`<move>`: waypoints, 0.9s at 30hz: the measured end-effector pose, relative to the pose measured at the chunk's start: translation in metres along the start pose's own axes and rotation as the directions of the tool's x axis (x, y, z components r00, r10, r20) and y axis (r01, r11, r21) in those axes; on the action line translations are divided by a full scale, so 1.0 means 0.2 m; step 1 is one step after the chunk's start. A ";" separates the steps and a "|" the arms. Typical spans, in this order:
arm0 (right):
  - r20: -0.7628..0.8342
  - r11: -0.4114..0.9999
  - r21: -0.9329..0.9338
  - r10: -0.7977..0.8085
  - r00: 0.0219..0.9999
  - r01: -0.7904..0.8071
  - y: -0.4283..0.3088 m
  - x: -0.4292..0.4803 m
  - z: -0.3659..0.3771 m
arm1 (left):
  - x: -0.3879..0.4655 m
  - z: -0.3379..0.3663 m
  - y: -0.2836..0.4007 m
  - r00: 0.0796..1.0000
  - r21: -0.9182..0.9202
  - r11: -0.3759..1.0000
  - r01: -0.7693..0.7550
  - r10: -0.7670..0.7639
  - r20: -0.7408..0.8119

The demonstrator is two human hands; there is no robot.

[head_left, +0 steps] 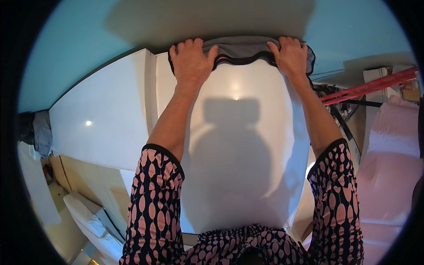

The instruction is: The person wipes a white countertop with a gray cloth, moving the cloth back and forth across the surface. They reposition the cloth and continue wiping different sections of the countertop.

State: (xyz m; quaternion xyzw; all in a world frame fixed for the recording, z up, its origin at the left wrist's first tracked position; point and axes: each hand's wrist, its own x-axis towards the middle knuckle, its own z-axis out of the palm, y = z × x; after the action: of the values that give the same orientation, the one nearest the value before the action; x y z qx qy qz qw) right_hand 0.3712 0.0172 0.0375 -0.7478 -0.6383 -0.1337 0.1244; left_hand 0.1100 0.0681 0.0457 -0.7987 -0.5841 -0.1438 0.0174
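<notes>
Both my arms reach forward over a glossy white tabletop (228, 149). A grey fabric piece with black edging (241, 46) lies along its far end, against the blue wall. On the fabric's left part rests my left hand (192, 61), palm down, with its thumb spread towards the middle. My right hand (291, 56) lies over the right part, its thumb pointing inward. The fabric's near edge curves in a wave between the two thumbs, and a small pink strip shows there. The fingertips bend over the far side, so how firmly they grip is hidden.
Another white surface (99, 109) adjoins on the left, behind a raised ledge. Red poles (371, 86) slant at the right above cluttered items. Pink fabric (391, 185) covers something at the far right. A white folded item (92, 225) lies at the lower left.
</notes>
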 end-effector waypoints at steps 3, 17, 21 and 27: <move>-0.031 0.999 0.021 -0.030 0.999 0.031 -0.02 0.03 0.01 | 0.00 -0.03 -0.02 1.000 0.017 1.000 0.021 -0.020 -0.015; -0.103 0.951 0.187 -0.229 0.968 0.245 -0.10 -0.04 0.09 | 0.00 0.13 -0.14 0.986 -0.016 0.999 -0.032 0.029 -0.166; -0.068 0.947 0.176 -0.261 0.963 0.270 -0.18 -0.05 0.05 | -0.01 0.15 -0.15 0.983 -0.013 0.999 -0.044 0.041 -0.181; -0.028 0.957 0.148 -0.250 0.968 0.251 -0.22 0.04 0.01 | 0.05 0.06 -0.07 0.976 0.029 0.993 -0.115 0.118 -0.182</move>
State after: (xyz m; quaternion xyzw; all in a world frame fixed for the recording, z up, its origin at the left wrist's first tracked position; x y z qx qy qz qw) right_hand 0.3298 0.0314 0.0399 -0.6490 -0.7355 -0.1031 0.1652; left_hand 0.1019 0.0849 0.0348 -0.8146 -0.5335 -0.2102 0.0869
